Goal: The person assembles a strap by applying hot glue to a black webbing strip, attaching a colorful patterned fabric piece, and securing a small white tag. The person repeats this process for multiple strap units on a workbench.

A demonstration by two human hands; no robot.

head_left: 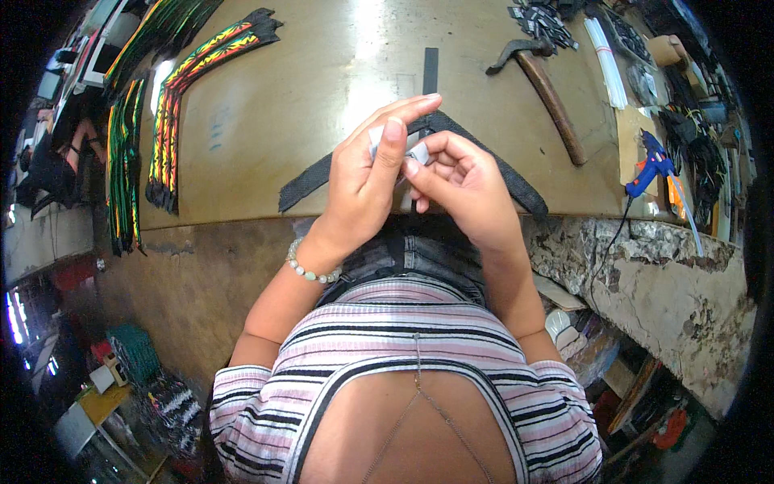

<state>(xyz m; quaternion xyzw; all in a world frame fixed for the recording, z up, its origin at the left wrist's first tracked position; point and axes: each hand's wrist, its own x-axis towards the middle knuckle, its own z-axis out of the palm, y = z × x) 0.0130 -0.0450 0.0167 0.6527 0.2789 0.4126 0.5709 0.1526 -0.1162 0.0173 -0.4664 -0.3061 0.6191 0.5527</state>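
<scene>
My left hand [364,173] is raised over the table's near edge, its fingers long and held together. A small white piece [376,139], like paper or a label, shows between its thumb and fingers. My right hand [468,181] faces it, thumb and forefinger pinching a small white tab [418,153]. Whether both white bits are one piece is hidden by the fingers. Beneath my hands a black woven strap [496,165] lies bent in a wide V. From its peak a narrow dark strip [431,71] points away from me.
A hammer [552,105] with a wooden handle lies to the right, below a pile of small dark parts [544,26]. Farther right are white strips [605,60] and a blue glue gun [651,165] with its cord hanging down. Bundles of colourful patterned straps [168,121] lie left.
</scene>
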